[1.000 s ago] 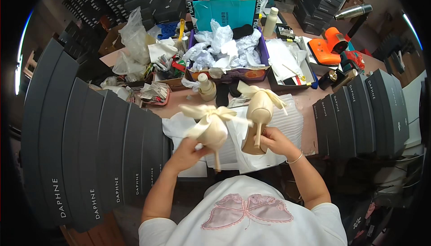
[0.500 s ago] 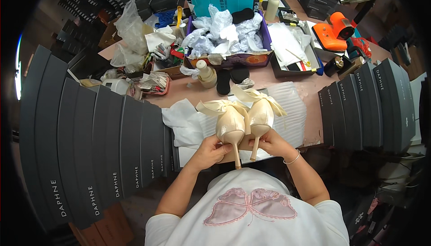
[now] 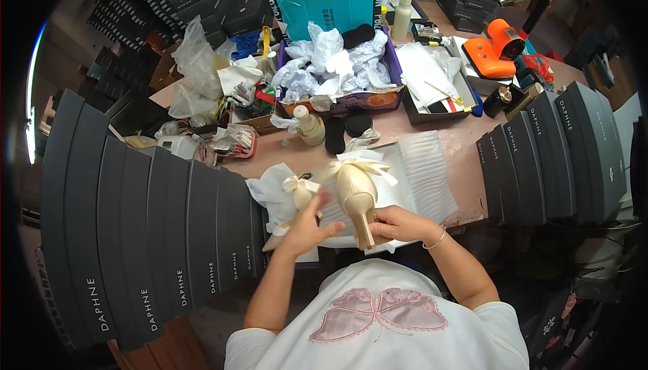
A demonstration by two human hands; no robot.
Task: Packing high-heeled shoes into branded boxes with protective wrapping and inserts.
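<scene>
My right hand [image 3: 399,225] grips a cream high-heeled shoe [image 3: 356,191] near its heel; a pale ribbon bow [image 3: 368,168] sits on the shoe. The matching high-heeled shoe [image 3: 302,196] is at the left, over white tissue paper [image 3: 273,188], partly hidden behind my left hand [image 3: 312,227]. That hand has its thumb stretched toward the held shoe and its fingers apart, slightly blurred. Beneath the shoes lies an open box [image 3: 390,150] with white lining, and ribbed white wrapping [image 3: 426,171] spreads out to its right.
Dark shoe boxes stand in rows at the left [image 3: 165,215] and right [image 3: 526,161]. Behind are a cream bottle [image 3: 309,127], black pads [image 3: 335,137], a purple box [image 3: 364,100] of crumpled tissue, a tray of papers [image 3: 435,115] and an orange device [image 3: 489,59].
Earlier each hand held one shoe, side by side. Now the left shoe has moved left to the tissue and my left hand has come off it. The right shoe has shifted slightly left.
</scene>
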